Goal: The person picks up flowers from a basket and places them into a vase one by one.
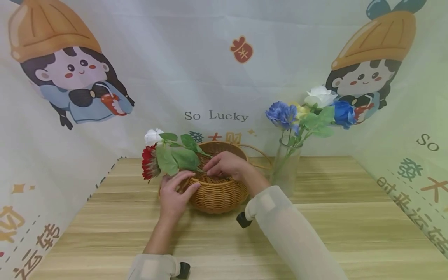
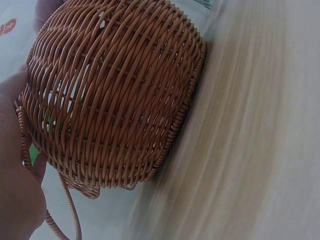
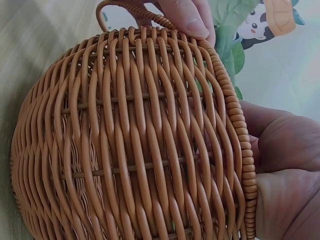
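A round wicker basket [image 1: 220,198] stands on the table. My left hand [image 1: 174,196] grips its left rim, with the thumb on the near side. Over that rim lean a red flower [image 1: 149,162] and a white rose [image 1: 153,136], both with green leaves, their heads outside to the left. Above the basket's opening my right hand [image 1: 227,165] pinches a green stem; the fingertips are partly hidden in the head view. In the right wrist view, the weave [image 3: 135,135] covers the right hand's fingers, while the left thumb [image 3: 192,22] presses on the rim.
Right of the basket a clear glass vase [image 1: 287,167] holds blue, white and yellow flowers. A wicker handle [image 1: 260,155] hangs out on the basket's right. Behind the wooden table [image 1: 332,225] hangs a printed cloth [image 1: 168,58], which also covers both sides.
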`<state>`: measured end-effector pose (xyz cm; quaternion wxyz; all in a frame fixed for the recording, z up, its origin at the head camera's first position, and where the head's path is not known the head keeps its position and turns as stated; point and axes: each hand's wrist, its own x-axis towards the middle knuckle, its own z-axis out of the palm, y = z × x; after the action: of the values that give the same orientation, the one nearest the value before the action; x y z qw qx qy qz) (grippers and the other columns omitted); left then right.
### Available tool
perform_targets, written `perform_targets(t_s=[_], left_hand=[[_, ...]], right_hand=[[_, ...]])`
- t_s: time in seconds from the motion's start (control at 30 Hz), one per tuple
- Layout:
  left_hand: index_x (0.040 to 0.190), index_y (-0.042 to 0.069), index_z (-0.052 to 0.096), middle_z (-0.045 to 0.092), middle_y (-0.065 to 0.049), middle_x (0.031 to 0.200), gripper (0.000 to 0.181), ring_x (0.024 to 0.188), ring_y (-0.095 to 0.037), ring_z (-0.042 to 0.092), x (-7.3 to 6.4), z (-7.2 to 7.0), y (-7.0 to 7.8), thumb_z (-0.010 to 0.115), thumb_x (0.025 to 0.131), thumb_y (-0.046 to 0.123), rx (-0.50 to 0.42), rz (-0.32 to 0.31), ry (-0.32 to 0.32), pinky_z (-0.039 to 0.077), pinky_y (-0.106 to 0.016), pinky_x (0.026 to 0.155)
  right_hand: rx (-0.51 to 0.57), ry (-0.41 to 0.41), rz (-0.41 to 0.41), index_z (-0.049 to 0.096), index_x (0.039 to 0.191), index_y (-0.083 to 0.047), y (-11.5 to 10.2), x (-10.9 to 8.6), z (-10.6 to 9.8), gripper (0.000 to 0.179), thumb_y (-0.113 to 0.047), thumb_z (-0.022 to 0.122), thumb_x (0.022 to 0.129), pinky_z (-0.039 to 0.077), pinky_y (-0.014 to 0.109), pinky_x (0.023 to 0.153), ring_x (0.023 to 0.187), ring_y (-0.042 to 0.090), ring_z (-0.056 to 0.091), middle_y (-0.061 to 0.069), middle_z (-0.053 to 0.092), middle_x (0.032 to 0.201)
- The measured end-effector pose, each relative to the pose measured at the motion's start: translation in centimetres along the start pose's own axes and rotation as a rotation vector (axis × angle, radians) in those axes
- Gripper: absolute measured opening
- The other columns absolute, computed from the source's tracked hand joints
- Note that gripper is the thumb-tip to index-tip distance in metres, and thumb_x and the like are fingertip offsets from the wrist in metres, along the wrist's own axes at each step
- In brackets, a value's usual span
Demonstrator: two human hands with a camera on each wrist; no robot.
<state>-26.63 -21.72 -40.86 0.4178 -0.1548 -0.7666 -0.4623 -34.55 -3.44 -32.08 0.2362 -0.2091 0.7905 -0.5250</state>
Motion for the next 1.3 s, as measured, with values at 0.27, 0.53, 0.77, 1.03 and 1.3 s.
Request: perform_targets(t_s=[0.27,0.53,0.77,1.03,1.3], left_hand=[[0.097,0.009,0.075,0.072,-0.009,0.104,0.028,0.098,-0.024,0.052,-0.1,0.0,0.2,0.086,0.072,0.011,0.035,-0.033,0.007,0.033,-0.032,0.087],[0.098,0.010,0.075,0.071,-0.007,0.108,0.028,0.101,-0.023,0.050,-0.1,0.0,0.2,0.086,0.072,0.012,0.029,-0.053,0.005,0.032,-0.033,0.089],[0.100,0.013,0.075,0.070,-0.004,0.111,0.028,0.098,-0.018,0.046,-0.2,0.0,0.3,0.086,0.074,0.015,0.028,-0.088,-0.001,0.032,-0.033,0.086],[0.100,0.012,0.075,0.070,-0.003,0.112,0.027,0.096,-0.017,0.046,-0.2,0.0,0.3,0.085,0.075,0.014,0.008,-0.094,-0.004,0.033,-0.032,0.084],[0.100,0.013,0.075,0.070,-0.004,0.113,0.028,0.097,-0.016,0.046,-0.2,0.0,0.2,0.085,0.075,0.014,0.009,-0.093,-0.002,0.033,-0.032,0.084]], right_hand=[[-0.017,0.016,-0.022,0.069,0.113,0.005,0.1,0.1,0.0,0.023,0.001,0.063,0.091,0.052,0.033,0.075,0.084,0.020,0.061,0.013,0.067,0.107],[0.052,0.085,-0.055,0.067,0.114,0.005,0.6,0.4,-0.1,0.023,0.002,0.060,0.093,0.052,0.034,0.079,0.088,0.019,0.063,0.017,0.066,0.112],[0.141,0.105,-0.080,0.062,0.120,0.010,0.7,0.3,-0.3,0.028,0.003,0.060,0.093,0.051,0.038,0.086,0.084,0.016,0.062,0.014,0.065,0.110],[0.339,0.180,-0.133,0.057,0.117,0.014,0.8,0.5,-0.4,0.025,0.005,0.057,0.094,0.047,0.047,0.092,0.074,0.015,0.059,0.007,0.062,0.092],[0.447,0.250,-0.183,0.058,0.116,0.014,1.0,0.5,-0.5,0.024,0.005,0.057,0.094,0.048,0.038,0.088,0.081,0.016,0.061,0.021,0.062,0.105]])
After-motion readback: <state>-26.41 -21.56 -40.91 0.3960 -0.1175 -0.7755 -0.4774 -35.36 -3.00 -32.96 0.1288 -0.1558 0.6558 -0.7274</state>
